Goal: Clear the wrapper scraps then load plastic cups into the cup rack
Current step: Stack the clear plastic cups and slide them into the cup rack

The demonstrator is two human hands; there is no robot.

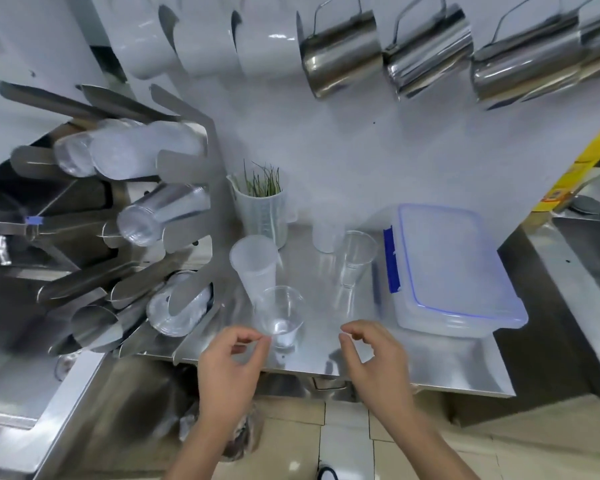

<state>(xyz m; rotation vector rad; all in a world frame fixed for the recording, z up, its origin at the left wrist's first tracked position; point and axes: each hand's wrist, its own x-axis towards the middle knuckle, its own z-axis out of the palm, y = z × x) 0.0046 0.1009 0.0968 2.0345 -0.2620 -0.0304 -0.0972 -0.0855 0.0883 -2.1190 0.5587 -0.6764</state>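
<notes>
A clear plastic cup (pixel 281 315) stands upright near the front of the steel counter (pixel 440 368). My left hand (pixel 231 362) hovers just left of its base, thumb and fingertips pinched close together; I cannot tell whether a thin scrap is between them. My right hand (pixel 374 358) is to the cup's right, fingers curled and apart, holding nothing. A frosted cup stack (pixel 253 265) stands behind the clear cup. Another clear cup stack (pixel 355 258) stands further right. The steel cup rack (pixel 187 168) at left holds several cup stacks lying in its slots.
A lidded plastic box (pixel 454 268) with blue clips sits at the right of the counter. A measuring jug (pixel 262 209) with green stalks stands at the back. Steel pitchers (pixel 340 53) hang on the wall. A sink (pixel 18 386) lies at left, tiled floor below.
</notes>
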